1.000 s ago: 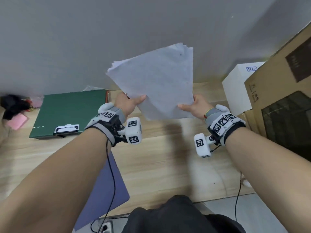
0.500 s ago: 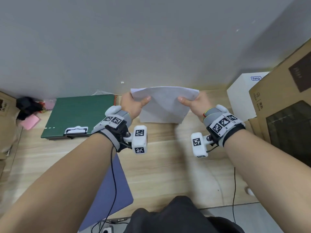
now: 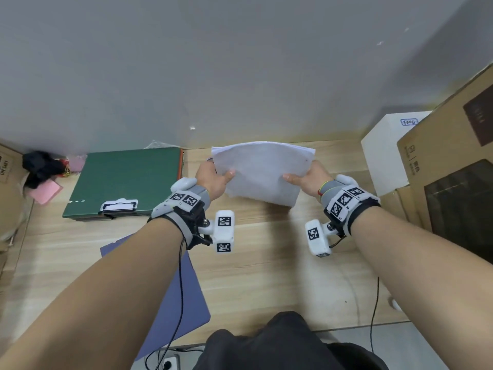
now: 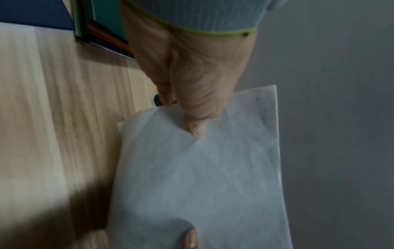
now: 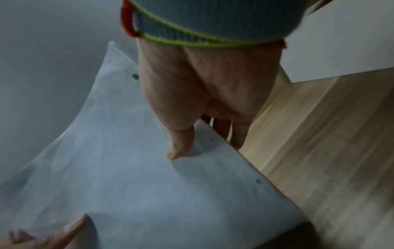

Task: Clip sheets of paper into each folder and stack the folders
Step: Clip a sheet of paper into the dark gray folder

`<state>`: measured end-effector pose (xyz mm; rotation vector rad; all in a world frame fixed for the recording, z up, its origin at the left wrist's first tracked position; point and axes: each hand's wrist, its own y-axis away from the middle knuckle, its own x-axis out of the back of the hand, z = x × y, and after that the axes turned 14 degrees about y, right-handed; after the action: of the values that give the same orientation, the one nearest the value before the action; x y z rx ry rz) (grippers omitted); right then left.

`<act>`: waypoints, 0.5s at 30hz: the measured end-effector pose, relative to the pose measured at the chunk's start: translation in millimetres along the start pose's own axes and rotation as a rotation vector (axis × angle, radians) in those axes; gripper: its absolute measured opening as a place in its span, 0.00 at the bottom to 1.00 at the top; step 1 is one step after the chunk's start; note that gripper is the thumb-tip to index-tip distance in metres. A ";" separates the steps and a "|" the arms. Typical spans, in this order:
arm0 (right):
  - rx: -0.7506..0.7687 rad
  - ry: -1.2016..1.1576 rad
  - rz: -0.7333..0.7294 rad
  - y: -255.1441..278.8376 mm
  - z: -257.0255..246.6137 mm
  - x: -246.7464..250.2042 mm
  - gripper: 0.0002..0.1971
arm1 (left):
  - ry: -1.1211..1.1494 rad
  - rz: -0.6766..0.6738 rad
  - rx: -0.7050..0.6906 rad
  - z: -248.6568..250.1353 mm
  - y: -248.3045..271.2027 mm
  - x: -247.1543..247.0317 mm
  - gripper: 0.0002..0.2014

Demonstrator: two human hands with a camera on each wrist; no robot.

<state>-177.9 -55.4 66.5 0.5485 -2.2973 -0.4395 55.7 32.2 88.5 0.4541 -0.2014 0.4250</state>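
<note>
Left hand [image 3: 213,177] and right hand [image 3: 309,180] both pinch the paper stack [image 3: 262,172] upright, bottom edge on the tabletop [image 3: 266,276], right of the green clipboard folder [image 3: 125,177]. Tap edges square before clipping, keep thumbs firm so sheets don't fan

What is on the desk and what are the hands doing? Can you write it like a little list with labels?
held: paper stack, its lower edge at the desk
left hand: grips the stack's left side, thumb on top
right hand: grips the stack's right side, thumb on top
green folder: lies closed at the left, clip toward the person, on other folders
blue folder: lies near the desk's front edge, under the left arm
desk: light wood
white box: at the right
</note>
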 end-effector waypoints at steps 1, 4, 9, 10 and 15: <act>-0.017 0.029 -0.016 -0.8 6.8 -2.0 0.20 | -0.012 -0.009 0.013 -3.3 1.3 -0.4 0.16; -0.016 0.093 -0.027 1.4 13.8 -4.0 0.19 | -0.103 -0.027 0.003 -12.3 3.9 -0.1 0.16; 0.090 -0.027 0.060 8.3 -7.8 3.7 0.08 | -0.091 0.095 -0.138 0.3 8.9 5.0 0.10; 0.111 -0.060 0.065 10.7 -13.6 5.5 0.07 | -0.068 0.117 -0.165 4.6 11.3 6.5 0.09; 0.137 -0.027 0.052 3.4 1.5 -7.1 0.06 | -0.085 0.134 -0.086 -15.3 14.4 1.3 0.11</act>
<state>-175.2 -48.7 63.0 0.5510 -2.3741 -0.2677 52.0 51.4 80.8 0.3755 -0.3330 0.5268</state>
